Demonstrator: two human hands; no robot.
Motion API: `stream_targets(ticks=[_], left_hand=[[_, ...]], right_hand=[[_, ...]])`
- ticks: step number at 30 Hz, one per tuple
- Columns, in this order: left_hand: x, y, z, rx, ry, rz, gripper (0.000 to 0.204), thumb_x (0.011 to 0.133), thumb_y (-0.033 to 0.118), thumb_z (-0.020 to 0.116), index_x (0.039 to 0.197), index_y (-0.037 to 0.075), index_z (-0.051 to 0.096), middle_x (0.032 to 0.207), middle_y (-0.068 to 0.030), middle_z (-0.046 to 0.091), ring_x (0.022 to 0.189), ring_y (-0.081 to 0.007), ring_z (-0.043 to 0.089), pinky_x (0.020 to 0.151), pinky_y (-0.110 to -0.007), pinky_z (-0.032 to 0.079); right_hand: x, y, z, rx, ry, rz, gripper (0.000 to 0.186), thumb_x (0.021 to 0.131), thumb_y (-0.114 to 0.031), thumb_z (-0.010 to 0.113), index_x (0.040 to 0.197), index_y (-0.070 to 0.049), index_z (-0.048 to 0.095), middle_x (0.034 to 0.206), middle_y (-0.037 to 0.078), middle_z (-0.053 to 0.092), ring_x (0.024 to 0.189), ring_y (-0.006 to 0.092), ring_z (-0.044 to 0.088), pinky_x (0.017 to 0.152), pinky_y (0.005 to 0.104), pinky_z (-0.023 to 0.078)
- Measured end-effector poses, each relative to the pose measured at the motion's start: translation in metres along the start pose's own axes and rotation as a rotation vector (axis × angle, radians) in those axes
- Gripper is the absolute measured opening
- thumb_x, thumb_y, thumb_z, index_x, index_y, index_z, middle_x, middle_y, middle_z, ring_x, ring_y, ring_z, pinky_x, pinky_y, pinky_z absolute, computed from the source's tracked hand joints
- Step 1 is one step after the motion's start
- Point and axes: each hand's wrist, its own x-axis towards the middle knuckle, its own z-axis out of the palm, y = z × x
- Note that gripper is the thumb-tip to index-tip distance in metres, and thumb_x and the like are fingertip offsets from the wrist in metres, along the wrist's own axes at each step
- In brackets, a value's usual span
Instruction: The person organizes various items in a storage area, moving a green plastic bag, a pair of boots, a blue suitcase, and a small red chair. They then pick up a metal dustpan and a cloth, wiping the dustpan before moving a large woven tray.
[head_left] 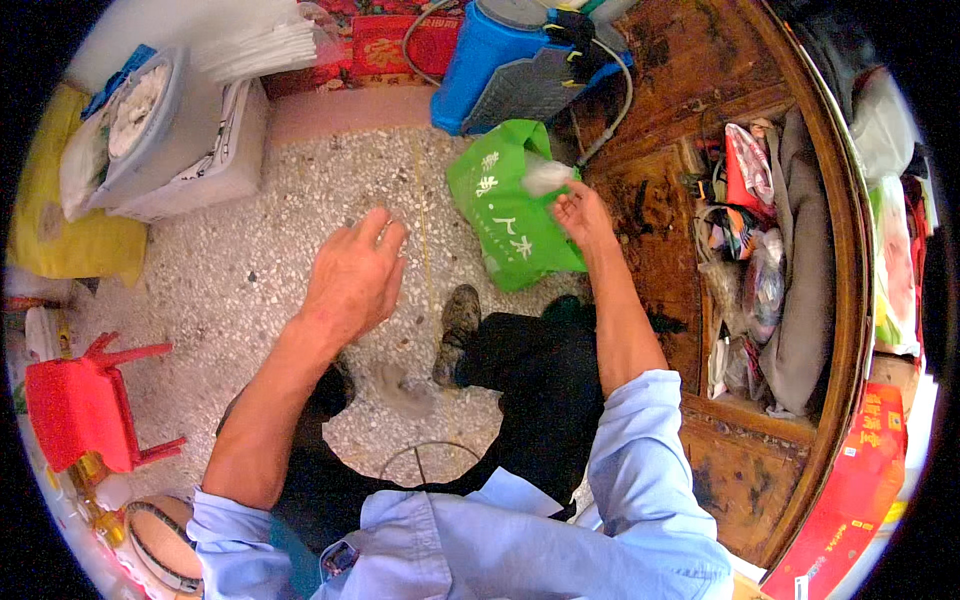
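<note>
Chair (85,405): red, left of the left grip and nearer the body. Tub (185,165): left of the left grip, farther out.

Left grip (355,272): raised over the speckled floor (280,230), fingers slightly spread and loosely bent. No object shows in it; the palm is hidden.

Bag (490,225): green, right of the left grip and apart from it, just left of the right grip. Its sides are creased; whether it stands or lies cannot be told. Judged light, soft and limp, liable to fold under a push. Best hold: the rim, with the left grip steadying the near side.

Plastic (543,178): clear, crumpled, at the bag's upper right, against the right grip's fingertips. Judged very light, slippery and easily torn. Best hold: a gathered fold, not a single layer.

Right grip (583,216): thumb and fingers appear to pinch the plastic's edge.

Chest (650,210): wooden, right of the right grip.
</note>
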Motion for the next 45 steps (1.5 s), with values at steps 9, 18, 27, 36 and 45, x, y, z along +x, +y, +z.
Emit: stream_targets(ticks=[9,18,27,36,45], left_hand=[[0.005,0.0,0.009,-0.027,-0.052,0.023,0.023,0.08,0.01,0.062,0.099,0.002,0.052,0.097,-0.0169,0.05,0.08,-0.036,0.059,0.072,-0.045,0.048],[0.008,0.0,0.007,0.032,-0.183,-0.026,0.026,0.08,0.012,0.064,0.1,0.001,0.052,0.096,-0.0164,0.052,0.079,-0.035,0.06,0.069,-0.044,0.05],[0.003,-0.012,0.007,0.0,-0.163,-0.044,0.026,0.078,0.013,0.065,0.098,0.002,0.052,0.097,-0.0162,0.052,0.075,-0.035,0.061,0.068,-0.044,0.05],[-0.007,-0.014,-0.006,-0.051,-0.346,-0.146,0.03,0.082,0.019,0.063,0.105,0.002,0.054,0.104,-0.0166,0.054,0.084,-0.0375,0.06,0.072,-0.044,0.05],[-0.016,-0.03,-0.018,-0.09,-0.295,-0.239,0.031,0.08,0.017,0.065,0.104,0.002,0.053,0.1,-0.015,0.054,0.079,-0.0365,0.059,0.068,-0.044,0.048]], right_hand=[[0.004,0.013,-0.007,-0.465,-0.168,-0.011,0.015,0.085,-0.019,0.064,0.095,-0.009,0.058,0.074,0.001,0.055,0.062,0.0138,0.054,0.052,0.0285,0.048],[0.008,0.024,0.0,-1.163,-0.192,-0.042,0.039,0.085,-0.033,0.066,0.112,-0.007,0.059,0.092,0.005,0.062,0.077,0.014,0.059,0.066,0.0309,0.05],[-0.009,0.038,0.038,-1.746,-0.315,-0.625,0.078,0.073,-0.042,0.076,0.13,0.001,0.046,0.127,0.023,0.051,0.116,0.0385,0.051,0.097,0.0472,0.04],[-0.039,0.109,0.018,-1.963,-0.258,-1.074,0.095,0.066,-0.046,0.079,0.14,-0.007,0.034,0.142,0.021,0.033,0.127,0.038,0.036,0.102,0.0543,0.029],[0.034,0.135,-0.006,-1.908,0.011,-0.915,0.081,0.071,-0.053,0.07,0.135,-0.012,0.042,0.141,0.019,0.036,0.122,0.0394,0.042,0.099,0.0578,0.031]])
